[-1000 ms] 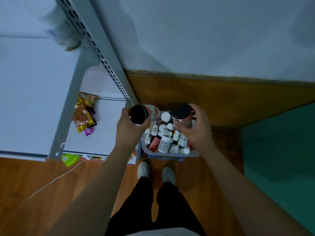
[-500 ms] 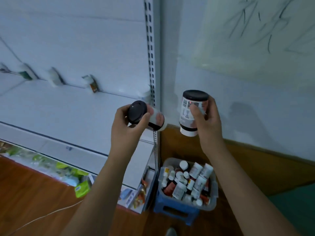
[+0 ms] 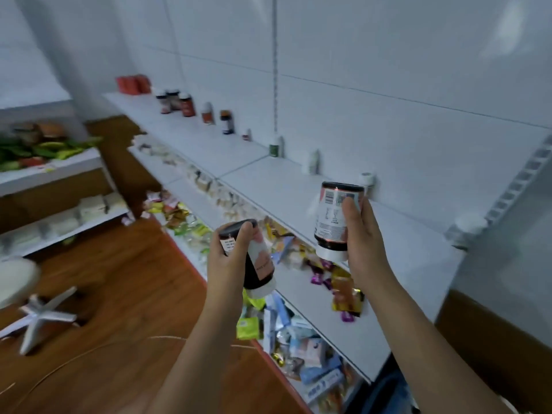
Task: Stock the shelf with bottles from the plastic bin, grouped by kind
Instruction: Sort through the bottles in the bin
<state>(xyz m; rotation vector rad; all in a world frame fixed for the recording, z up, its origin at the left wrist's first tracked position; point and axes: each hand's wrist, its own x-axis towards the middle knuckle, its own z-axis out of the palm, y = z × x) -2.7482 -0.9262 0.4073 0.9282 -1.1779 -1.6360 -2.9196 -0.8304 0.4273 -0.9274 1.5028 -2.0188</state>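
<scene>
White shelf (image 3: 263,174) carries spaced bottles (image 3: 187,105) above wooden floor (image 3: 119,282).

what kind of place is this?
Likely a small shop: long white retail shelving with bottles lined along the back, snack packets on the shelf below, produce at left. Both hands hold bottles.

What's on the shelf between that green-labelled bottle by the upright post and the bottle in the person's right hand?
In the head view, one small white bottle stands against the back wall between the green-labelled bottle and the held bottle; otherwise bare shelf.
</scene>
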